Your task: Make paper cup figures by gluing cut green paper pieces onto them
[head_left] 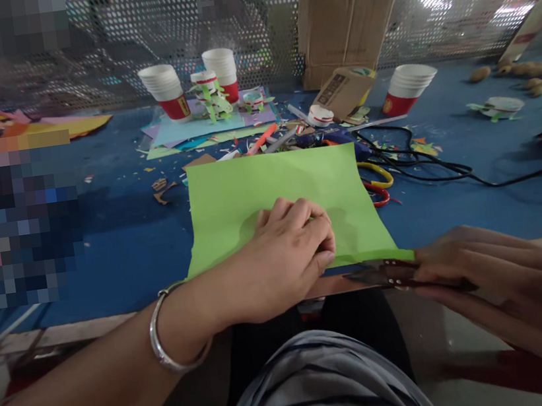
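A sheet of light green paper point(234, 194) lies at the table's front edge, its near border folded into a narrow strip. My left hand point(297, 246) presses down on the sheet with its fingers curled, the thumb by the near border; its fingertips are partly hidden. In my right hand point(478, 262) is a knife point(385, 274) with a dark riveted handle. The blade points left along the paper's near edge, beside the right end of the folded strip. The fingers are closed round the handle, and part of it is hidden.
Yellow and red scissors handles point(378, 175) stick out right of the paper. Behind it lie a red marker point(262, 139), paper scraps and a black cable point(447, 173). Stacked paper cups point(169, 90), small cup crafts point(212, 97) and a cardboard box point(347, 20) stand farther back.
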Available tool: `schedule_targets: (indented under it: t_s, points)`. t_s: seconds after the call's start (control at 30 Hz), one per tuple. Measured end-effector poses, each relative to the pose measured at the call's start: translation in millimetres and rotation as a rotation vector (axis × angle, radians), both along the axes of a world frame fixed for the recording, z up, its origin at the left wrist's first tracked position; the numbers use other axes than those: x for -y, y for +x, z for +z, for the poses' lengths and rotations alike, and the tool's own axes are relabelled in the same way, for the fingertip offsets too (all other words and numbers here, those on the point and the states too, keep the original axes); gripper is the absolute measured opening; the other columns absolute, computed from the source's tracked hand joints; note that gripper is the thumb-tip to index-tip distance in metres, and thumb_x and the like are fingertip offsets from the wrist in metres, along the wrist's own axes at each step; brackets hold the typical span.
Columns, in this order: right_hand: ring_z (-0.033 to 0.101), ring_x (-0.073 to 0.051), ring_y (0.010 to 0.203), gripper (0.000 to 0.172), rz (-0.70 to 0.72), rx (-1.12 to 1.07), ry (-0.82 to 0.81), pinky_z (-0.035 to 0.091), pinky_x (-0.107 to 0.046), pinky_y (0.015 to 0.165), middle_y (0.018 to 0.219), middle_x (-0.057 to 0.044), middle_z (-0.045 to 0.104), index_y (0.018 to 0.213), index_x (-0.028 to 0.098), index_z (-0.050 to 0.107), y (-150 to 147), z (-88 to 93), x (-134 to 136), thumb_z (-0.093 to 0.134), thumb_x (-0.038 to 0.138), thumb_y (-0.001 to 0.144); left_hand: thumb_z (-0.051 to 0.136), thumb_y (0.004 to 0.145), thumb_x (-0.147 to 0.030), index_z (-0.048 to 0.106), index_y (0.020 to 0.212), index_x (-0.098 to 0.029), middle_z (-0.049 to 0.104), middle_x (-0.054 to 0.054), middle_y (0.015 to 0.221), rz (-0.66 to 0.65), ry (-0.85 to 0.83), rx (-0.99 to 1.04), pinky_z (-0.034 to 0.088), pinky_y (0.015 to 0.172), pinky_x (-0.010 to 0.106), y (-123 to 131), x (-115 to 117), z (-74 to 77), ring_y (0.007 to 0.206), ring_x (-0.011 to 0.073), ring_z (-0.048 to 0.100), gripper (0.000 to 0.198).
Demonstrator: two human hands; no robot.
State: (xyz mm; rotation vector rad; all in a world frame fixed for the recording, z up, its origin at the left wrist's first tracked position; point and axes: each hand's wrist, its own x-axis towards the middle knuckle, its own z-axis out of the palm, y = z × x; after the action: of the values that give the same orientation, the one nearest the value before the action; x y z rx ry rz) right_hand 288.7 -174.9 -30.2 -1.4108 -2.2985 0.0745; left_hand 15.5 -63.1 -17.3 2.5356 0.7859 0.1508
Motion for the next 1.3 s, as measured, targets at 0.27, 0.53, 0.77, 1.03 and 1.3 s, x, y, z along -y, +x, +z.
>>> schedule_targets:
  t_s: [0.27, 0.53, 0.77, 1.03, 1.3]
  points:
    - [0.069, -0.017, 0.08, 0.013, 0.081, 0.043, -0.06, 0.056, -0.027, 0.077, 0.095, 0.001, 0.07, 0.105, 0.031, 0.063, -0.4, -1.4, 2.9, 0.052, 0.037, 0.105, 0.047, 0.105, -0.031, 0.059, 0.099, -0.021, 0.054, 0.007, 0.125, 0.012, -0.002, -0.012, 0.035, 0.102, 0.052, 0.5, 0.2, 0.4, 0.113, 0.0281, 0.043, 0.016]
    - [0.07, -0.016, 0.08, 0.014, 0.12, -0.023, -0.033, 0.056, -0.025, 0.072, 0.089, 0.001, 0.07, 0.101, 0.03, 0.066, -13.5, 3.7, -3.3, 0.053, 0.034, 0.105, 0.048, 0.104, -0.03, 0.059, 0.099, -0.021, 0.053, 0.006, 0.125, 0.005, -0.031, -0.011, 0.035, 0.103, 0.052, 0.2, 0.6, 3.0, 0.114, 0.0278, 0.042, 0.014]
    - [0.071, -0.016, 0.079, 0.013, 0.119, -0.029, -0.032, 0.057, -0.026, 0.07, 0.091, 0.001, 0.072, 0.101, 0.03, 0.066, -13.4, 3.0, -2.9, 0.054, 0.034, 0.104, 0.05, 0.103, -0.029, 0.058, 0.119, -0.025, 0.052, 0.005, 0.129, -0.092, -0.195, -0.027, 0.032, 0.11, 0.048, -7.2, -15.9, 10.7, 0.125, 0.0261, 0.043, 0.018]
    - [0.072, -0.017, 0.079, 0.015, 0.106, 0.028, -0.012, 0.06, -0.027, 0.071, 0.092, 0.002, 0.073, 0.103, 0.032, 0.067, -9.4, -0.8, -2.0, 0.053, 0.038, 0.104, 0.057, 0.101, -0.035, 0.06, 0.124, -0.027, 0.053, 0.006, 0.13, -0.208, -0.186, 0.037, 0.034, 0.115, 0.041, -17.6, -32.0, 5.6, 0.13, 0.0243, 0.048, 0.024]
    - [0.074, -0.017, 0.081, 0.017, 0.098, 0.048, -0.014, 0.061, -0.027, 0.076, 0.094, 0.002, 0.075, 0.104, 0.032, 0.067, -6.8, -2.3, -1.8, 0.051, 0.04, 0.105, 0.059, 0.101, -0.034, 0.058, 0.127, -0.025, 0.055, 0.009, 0.138, -0.283, -0.19, 0.118, 0.035, 0.116, 0.038, -28.5, -37.3, 1.4, 0.132, 0.0231, 0.048, 0.027]
